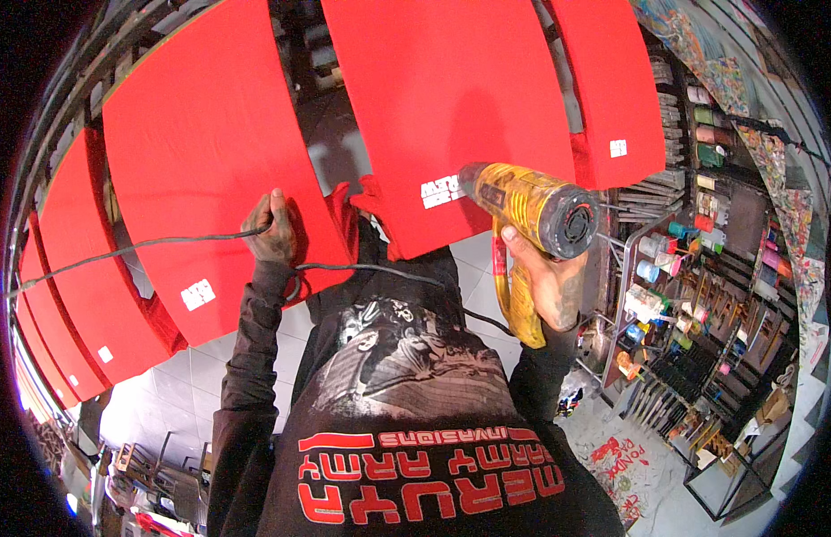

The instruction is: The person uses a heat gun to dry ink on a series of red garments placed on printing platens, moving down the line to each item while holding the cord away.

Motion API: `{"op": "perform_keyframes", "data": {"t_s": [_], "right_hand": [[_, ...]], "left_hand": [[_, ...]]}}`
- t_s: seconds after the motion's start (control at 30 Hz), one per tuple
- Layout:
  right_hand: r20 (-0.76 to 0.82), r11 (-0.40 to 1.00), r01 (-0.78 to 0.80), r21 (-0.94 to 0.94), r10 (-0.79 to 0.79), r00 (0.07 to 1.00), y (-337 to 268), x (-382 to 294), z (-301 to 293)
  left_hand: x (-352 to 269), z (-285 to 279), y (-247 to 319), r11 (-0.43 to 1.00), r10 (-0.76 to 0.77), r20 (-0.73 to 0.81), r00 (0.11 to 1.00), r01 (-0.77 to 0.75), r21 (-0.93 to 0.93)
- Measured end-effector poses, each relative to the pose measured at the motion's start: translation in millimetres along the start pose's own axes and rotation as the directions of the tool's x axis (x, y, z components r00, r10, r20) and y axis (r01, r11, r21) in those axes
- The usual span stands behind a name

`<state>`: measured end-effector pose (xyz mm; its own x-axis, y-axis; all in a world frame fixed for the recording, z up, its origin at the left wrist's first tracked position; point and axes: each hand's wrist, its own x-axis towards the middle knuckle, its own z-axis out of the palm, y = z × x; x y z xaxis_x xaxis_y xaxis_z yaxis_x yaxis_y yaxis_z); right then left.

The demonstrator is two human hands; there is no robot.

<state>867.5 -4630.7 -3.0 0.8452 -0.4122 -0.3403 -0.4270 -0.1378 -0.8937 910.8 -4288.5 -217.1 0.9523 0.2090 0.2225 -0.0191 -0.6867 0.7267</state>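
My right hand (pixel 546 278) grips the handle of a yellow heat gun (pixel 523 201), smudged with dark stains. Its dark nozzle points left, over the white print (pixel 442 191) near the lower edge of a red fabric panel (pixel 456 87). Whether the nozzle touches the fabric I cannot tell. My left hand (pixel 271 228) is closed on a dark power cord (pixel 160 239), above another red fabric panel (pixel 207 134) with a white print (pixel 198 295) at its near edge. The cord also loops below that hand and runs across my front towards the heat gun.
More red panels (pixel 617 87) lie in a row on both sides, with dark gaps between them. At the right stand a small table (pixel 623 295) with several colored containers and racks of stacked frames (pixel 657 194). Chairs (pixel 167 470) stand at the lower left.
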Motion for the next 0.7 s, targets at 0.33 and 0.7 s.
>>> {"op": "perform_keyframes", "data": {"t_s": [0.33,0.7], "right_hand": [[0.056,0.994,0.105,-0.040,-0.102,0.993,-4,5,-4],[0.033,0.998,0.057,-0.039,-0.056,0.998,12,-16,-15]], "left_hand": [[0,1,-1,0.989,-0.118,0.038,0.992,0.121,-0.088],[2,-1,12,0.988,-0.115,0.016,0.993,0.116,-0.100]]}}
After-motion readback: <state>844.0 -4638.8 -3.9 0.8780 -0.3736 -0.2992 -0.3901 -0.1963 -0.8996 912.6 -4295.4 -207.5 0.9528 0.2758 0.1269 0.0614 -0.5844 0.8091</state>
